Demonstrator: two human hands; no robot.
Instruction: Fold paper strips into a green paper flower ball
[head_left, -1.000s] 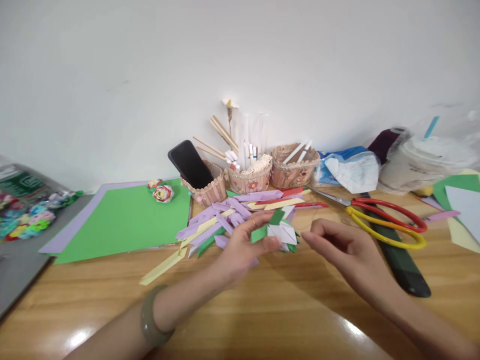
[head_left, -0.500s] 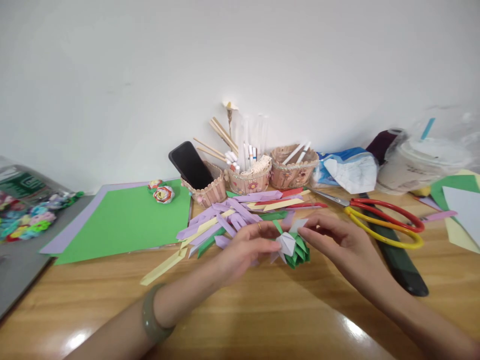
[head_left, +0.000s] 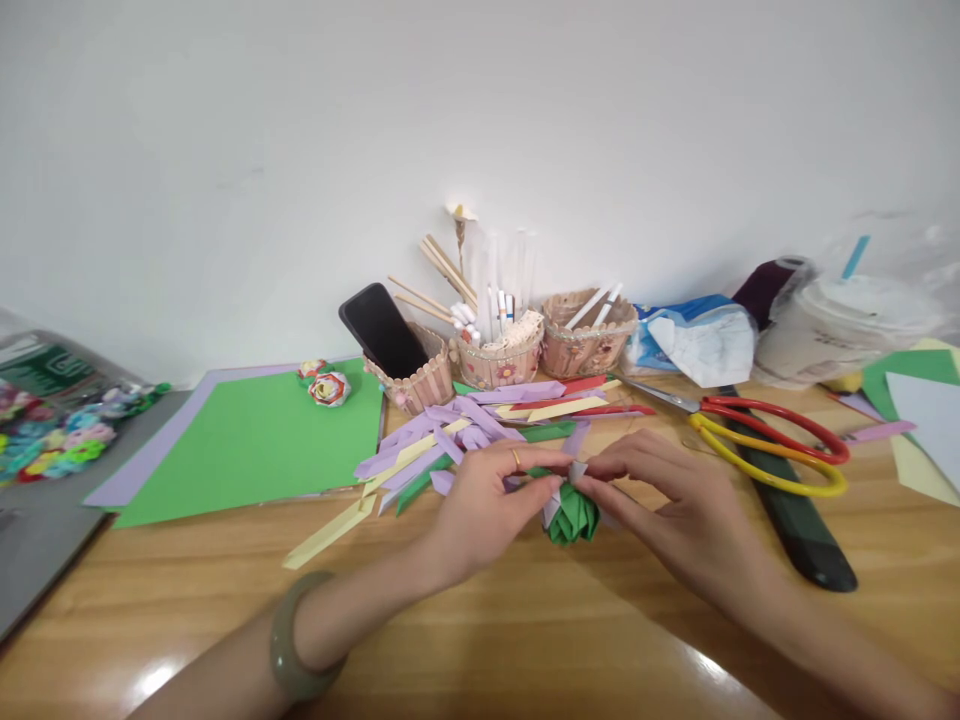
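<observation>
Pinching the green-and-white folded paper piece [head_left: 574,518] between them, the left hand [head_left: 484,515] and right hand [head_left: 675,490] nearly meet at its top. Just beyond them lie folded strips [head_left: 487,418], with scissors [head_left: 703,406] beyond the right hand and a green sheet [head_left: 262,440] left of the left.

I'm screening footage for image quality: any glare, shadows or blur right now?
Head view: two bright glare spots on the near table; head view: a soft shadow beside the right hand; head view: the green paper piece looks slightly soft.
</observation>
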